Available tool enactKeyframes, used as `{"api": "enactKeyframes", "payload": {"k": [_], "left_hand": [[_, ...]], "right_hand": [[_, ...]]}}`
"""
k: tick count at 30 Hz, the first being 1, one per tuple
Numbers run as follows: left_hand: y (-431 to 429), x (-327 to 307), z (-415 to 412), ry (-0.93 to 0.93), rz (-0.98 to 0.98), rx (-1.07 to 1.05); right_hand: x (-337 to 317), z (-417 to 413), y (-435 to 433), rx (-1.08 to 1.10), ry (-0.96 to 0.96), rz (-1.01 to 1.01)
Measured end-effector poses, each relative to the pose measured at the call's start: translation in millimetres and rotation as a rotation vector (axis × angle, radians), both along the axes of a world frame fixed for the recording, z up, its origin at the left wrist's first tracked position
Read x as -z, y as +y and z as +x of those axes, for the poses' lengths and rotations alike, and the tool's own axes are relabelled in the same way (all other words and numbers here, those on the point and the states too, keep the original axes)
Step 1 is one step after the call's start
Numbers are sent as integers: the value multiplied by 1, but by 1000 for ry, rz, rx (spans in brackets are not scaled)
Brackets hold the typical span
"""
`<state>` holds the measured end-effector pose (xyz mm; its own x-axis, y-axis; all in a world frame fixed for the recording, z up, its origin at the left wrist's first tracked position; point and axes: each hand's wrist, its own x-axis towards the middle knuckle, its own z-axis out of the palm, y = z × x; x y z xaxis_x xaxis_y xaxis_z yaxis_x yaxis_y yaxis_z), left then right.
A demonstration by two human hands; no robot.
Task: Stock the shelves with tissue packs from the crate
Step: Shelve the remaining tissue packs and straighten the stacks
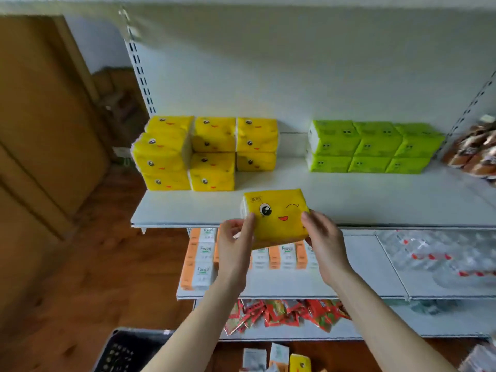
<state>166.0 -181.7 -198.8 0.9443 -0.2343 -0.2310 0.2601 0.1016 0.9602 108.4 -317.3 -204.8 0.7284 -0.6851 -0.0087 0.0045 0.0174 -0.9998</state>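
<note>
The person's arms are bare: the left forearm [193, 326] and the right forearm [389, 326] show uncovered from the bottom edge of the view to the wrists. The left grip [236, 240] and the right grip [322, 242] are bare too, with slim, long fingers. The left arm's outline is slightly blurred; finer detail cannot be told.

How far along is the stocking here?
Done: yellow tissue-pack stacks and green tissue-pack stacks stand on the white metal shelf. In hand: left hand and right hand hold one yellow winking-face pack. Left: loose packs lie near the black plastic crate.
</note>
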Motion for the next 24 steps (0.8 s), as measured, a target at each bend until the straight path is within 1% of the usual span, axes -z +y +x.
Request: {"api": "enactKeyframes", "payload": {"k": [2, 8, 11, 14, 16, 19, 22, 24], "left_hand": [[7, -8, 21, -93, 87, 16], [28, -26, 106, -488, 430, 53], [36, -31, 151, -609, 484, 33], [41, -33, 177, -620, 438, -39], [45, -26, 183, -639, 471, -77], [52, -8, 185, -664, 474, -151], [57, 3, 188, -558, 488, -186], [57, 9, 190, -496, 507, -144]], "right_hand": [[-6, 25, 4, 5, 4, 16], [-24, 113, 16, -16, 45, 50], [-31, 155, 23, -39, 60, 31], [-34, 184, 27, -79, 64, 21], [-35, 193, 31, -160, 33, 0], [-27, 195, 33, -244, 43, -98], [-17, 196, 32, -191, 113, -208], [-14, 199, 32, -153, 118, -233]]}}
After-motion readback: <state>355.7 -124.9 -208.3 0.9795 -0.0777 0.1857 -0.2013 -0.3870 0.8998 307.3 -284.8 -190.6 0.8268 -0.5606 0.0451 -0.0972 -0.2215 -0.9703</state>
